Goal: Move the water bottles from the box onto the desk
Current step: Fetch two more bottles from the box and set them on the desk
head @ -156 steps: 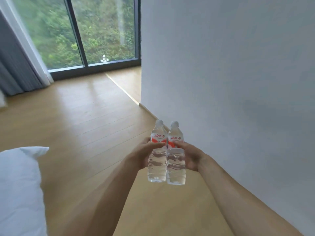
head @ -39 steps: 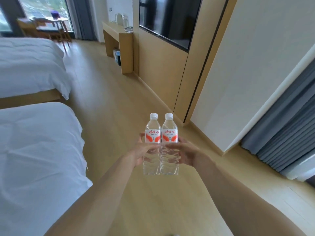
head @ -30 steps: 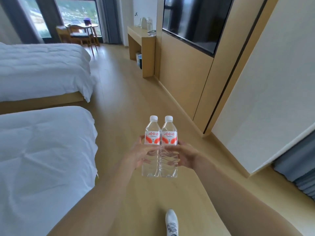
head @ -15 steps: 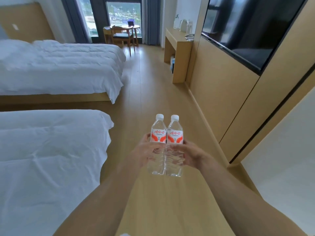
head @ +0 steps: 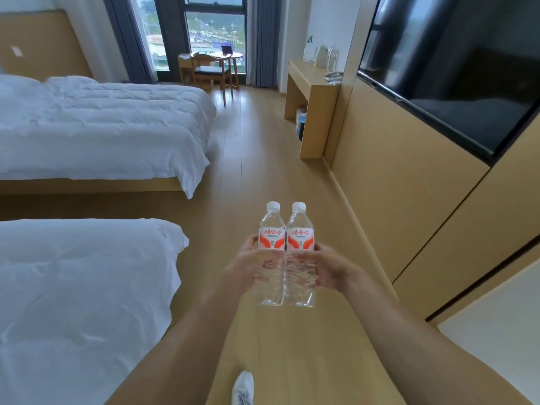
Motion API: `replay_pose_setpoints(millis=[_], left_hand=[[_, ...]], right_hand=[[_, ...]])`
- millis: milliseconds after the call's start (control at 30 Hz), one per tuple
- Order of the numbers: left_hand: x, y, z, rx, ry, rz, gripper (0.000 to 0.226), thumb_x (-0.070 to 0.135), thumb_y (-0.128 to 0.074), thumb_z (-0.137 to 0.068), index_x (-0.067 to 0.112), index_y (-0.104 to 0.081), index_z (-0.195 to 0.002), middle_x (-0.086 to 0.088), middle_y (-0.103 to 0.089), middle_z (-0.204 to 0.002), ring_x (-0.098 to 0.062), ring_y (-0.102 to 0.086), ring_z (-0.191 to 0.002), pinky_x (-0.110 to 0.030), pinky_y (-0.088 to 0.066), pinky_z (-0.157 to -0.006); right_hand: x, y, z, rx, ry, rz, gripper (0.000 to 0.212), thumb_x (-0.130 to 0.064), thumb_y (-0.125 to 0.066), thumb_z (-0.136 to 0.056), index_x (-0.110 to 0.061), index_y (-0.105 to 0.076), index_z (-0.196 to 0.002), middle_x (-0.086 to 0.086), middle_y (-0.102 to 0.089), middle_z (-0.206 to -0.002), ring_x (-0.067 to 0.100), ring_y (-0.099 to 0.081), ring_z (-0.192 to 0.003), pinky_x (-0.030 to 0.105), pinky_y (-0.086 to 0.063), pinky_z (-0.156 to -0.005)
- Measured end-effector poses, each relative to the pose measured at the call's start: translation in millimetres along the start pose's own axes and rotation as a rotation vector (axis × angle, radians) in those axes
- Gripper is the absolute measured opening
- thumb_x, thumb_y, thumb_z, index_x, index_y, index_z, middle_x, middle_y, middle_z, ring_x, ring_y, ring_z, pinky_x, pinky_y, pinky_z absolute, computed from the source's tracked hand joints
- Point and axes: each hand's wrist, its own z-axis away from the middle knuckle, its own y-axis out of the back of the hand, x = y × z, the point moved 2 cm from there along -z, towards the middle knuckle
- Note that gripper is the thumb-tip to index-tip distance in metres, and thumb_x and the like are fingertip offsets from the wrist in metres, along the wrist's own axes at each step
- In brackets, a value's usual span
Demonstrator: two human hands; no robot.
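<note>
Two bottles: you carry the left bottle (head: 270,252) and right bottle (head: 300,254) upright, side by side and touching, in mid-air above the floor (head: 263,159).
Handling: full of water, so likely fairly heavy; the thin ribbed plastic probably gives under a hard squeeze and may be slick.
Hold point: take each at the ribbed waist just below the label, as you do now.
Left hand (head: 248,267): its fingers (head: 251,244) wrap the left bottle, arm stretched forward.
Right hand (head: 327,268): thumb and fingers clasp the right bottle, arm stretched forward.
Desk (head: 311,83): well ahead on your right, by the wall.
Box: not visible.
</note>
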Motion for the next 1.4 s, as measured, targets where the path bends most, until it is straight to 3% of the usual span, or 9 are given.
replay_pose_setpoints(millis=[200, 367, 467, 633, 767, 867, 1033, 1167, 1400], left_hand=[[72, 28, -101, -0.023, 0.040, 0.020, 0.074, -0.006, -0.083, -0.072, 0.017, -0.047, -0.132, -0.017, -0.072, -0.111, -0.029, -0.076, -0.084, -0.038, -0.059, -0.063], [119, 40, -169, -0.049, 0.075, -0.045, 0.076, -0.005, -0.082, -0.074, 0.020, -0.046, -0.136, -0.016, -0.069, -0.115, -0.033, -0.069, -0.095, -0.049, -0.059, -0.084], [141, 44, -201, -0.056, 0.105, -0.066, 0.077, -0.003, -0.083, -0.075, 0.024, -0.046, -0.137, -0.013, -0.070, -0.114, -0.029, -0.070, -0.091, -0.040, -0.059, -0.068], [171, 48, -257, -0.037, 0.117, -0.109, 0.079, -0.002, -0.083, -0.076, 0.027, -0.045, -0.140, -0.010, -0.071, -0.114, -0.033, -0.070, -0.103, -0.046, -0.060, -0.076], [197, 53, -307, -0.007, 0.120, -0.113, 0.081, 0.000, -0.084, -0.076, 0.029, -0.045, -0.140, -0.010, -0.072, -0.110, -0.024, -0.075, -0.078, -0.034, -0.058, -0.054], [221, 56, -351, 0.039, 0.106, -0.118, 0.076, 0.003, -0.084, -0.077, 0.028, -0.047, -0.138, -0.009, -0.073, -0.104, -0.017, -0.075, -0.063, -0.033, -0.057, -0.051], [272, 53, -432, 0.103, 0.083, -0.061, 0.076, 0.003, -0.085, -0.075, 0.027, -0.047, -0.137, -0.010, -0.073, -0.113, -0.027, -0.077, -0.085, -0.041, -0.060, -0.060], [314, 50, -490, 0.125, 0.040, -0.008, 0.079, 0.003, -0.085, -0.074, 0.025, -0.045, -0.138, -0.012, -0.071, -0.116, -0.029, -0.077, -0.086, -0.040, -0.060, -0.056], [370, 57, -570, 0.163, -0.002, 0.025, 0.080, 0.003, -0.085, -0.075, 0.023, -0.043, -0.141, -0.013, -0.070, -0.119, -0.033, -0.075, -0.096, -0.048, -0.060, -0.070]], right_hand=[[-69, 2, -93, 0.038, -0.017, -0.027, 0.052, -0.016, -0.082, -0.078, -0.019, -0.062, -0.126, 0.009, -0.074, -0.115, 0.032, -0.070, -0.108, 0.052, -0.057, -0.087], [-112, 9, -153, 0.062, -0.009, -0.049, 0.061, -0.024, -0.086, -0.063, -0.022, -0.064, -0.119, 0.007, -0.074, -0.105, 0.030, -0.069, -0.099, 0.051, -0.056, -0.088], [-131, 17, -187, 0.078, 0.004, -0.071, 0.068, -0.022, -0.088, -0.061, -0.021, -0.061, -0.123, 0.011, -0.074, -0.111, 0.032, -0.069, -0.101, 0.058, -0.052, -0.096], [-159, 33, -244, 0.083, 0.000, -0.072, 0.072, -0.021, -0.088, -0.061, -0.022, -0.059, -0.127, 0.010, -0.073, -0.113, 0.031, -0.068, -0.102, 0.056, -0.050, -0.099], [-187, 50, -301, 0.043, 0.013, -0.051, 0.064, -0.017, -0.087, -0.071, -0.023, -0.060, -0.129, 0.011, -0.072, -0.120, 0.030, -0.068, -0.102, 0.051, -0.050, -0.098], [-214, 66, -350, 0.012, 0.007, -0.046, 0.058, -0.015, -0.082, -0.078, -0.023, -0.059, -0.131, 0.012, -0.071, -0.121, 0.030, -0.067, -0.103, 0.051, -0.051, -0.098], [-275, 97, -439, -0.059, 0.002, -0.025, 0.066, -0.015, -0.087, -0.072, -0.021, -0.058, -0.131, 0.012, -0.072, -0.120, 0.032, -0.068, -0.106, 0.048, -0.054, -0.091], [-325, 120, -503, -0.107, 0.002, -0.006, 0.059, -0.016, -0.084, -0.075, -0.020, -0.060, -0.129, 0.012, -0.073, -0.118, 0.030, -0.069, -0.101, 0.043, -0.054, -0.084], [-388, 140, -596, -0.159, -0.013, 0.022, 0.066, -0.017, -0.087, -0.071, -0.015, -0.058, -0.131, 0.016, -0.070, -0.123, 0.035, -0.065, -0.108, 0.047, -0.052, -0.089]])
